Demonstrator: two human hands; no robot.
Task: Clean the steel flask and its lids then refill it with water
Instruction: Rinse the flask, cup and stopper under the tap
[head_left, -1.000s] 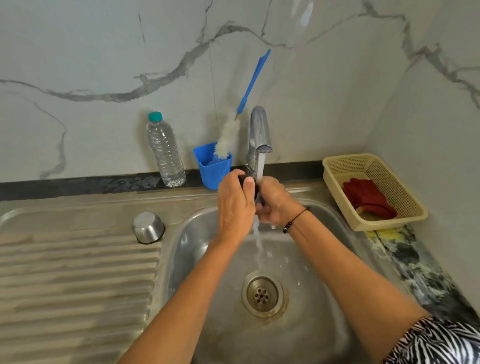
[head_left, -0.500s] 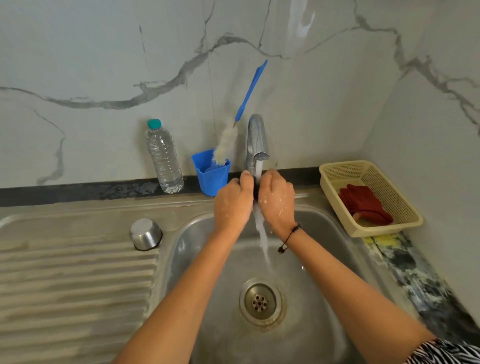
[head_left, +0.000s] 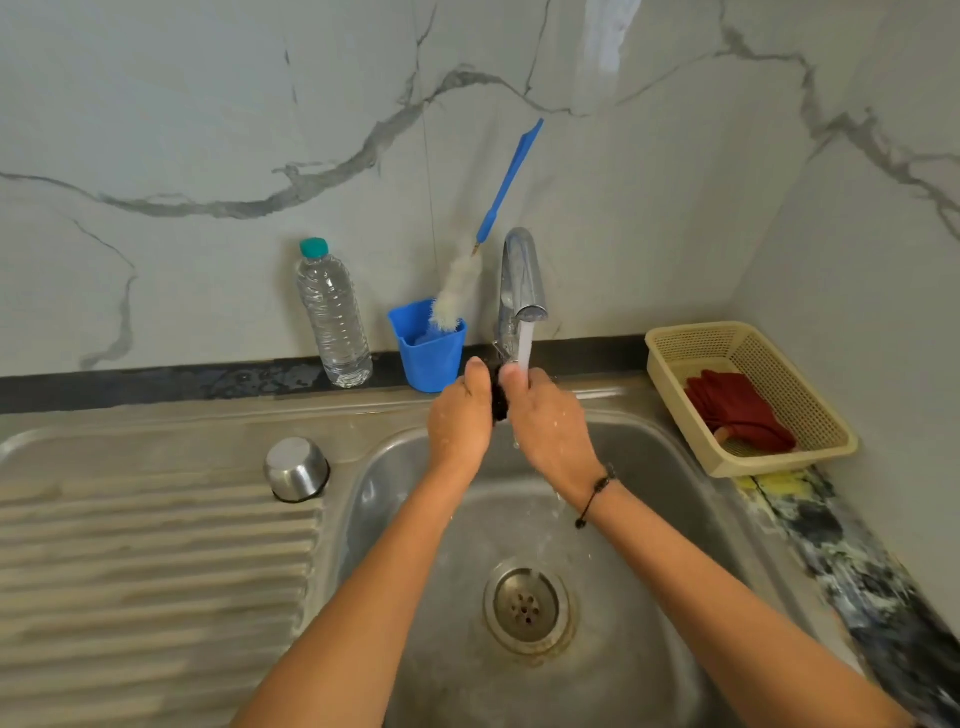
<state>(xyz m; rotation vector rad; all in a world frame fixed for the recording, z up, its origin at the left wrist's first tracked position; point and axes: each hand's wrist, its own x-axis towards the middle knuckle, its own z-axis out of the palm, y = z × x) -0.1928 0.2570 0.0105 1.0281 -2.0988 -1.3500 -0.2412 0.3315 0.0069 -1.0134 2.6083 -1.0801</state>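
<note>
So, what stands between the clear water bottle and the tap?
In the head view, a blue cup holding a bottle brush stands between the water bottle and the tap.

I'm looking at a home kitchen: a steel sink (head_left: 649, 467) with ribbed drainboard (head_left: 156, 561), running tap (head_left: 522, 280), marble wall tiles (head_left: 208, 130) and a bottle brush (head_left: 462, 291).

Left hand (head_left: 460, 421) and right hand (head_left: 550, 426) pressed together; fingers curled.
</note>
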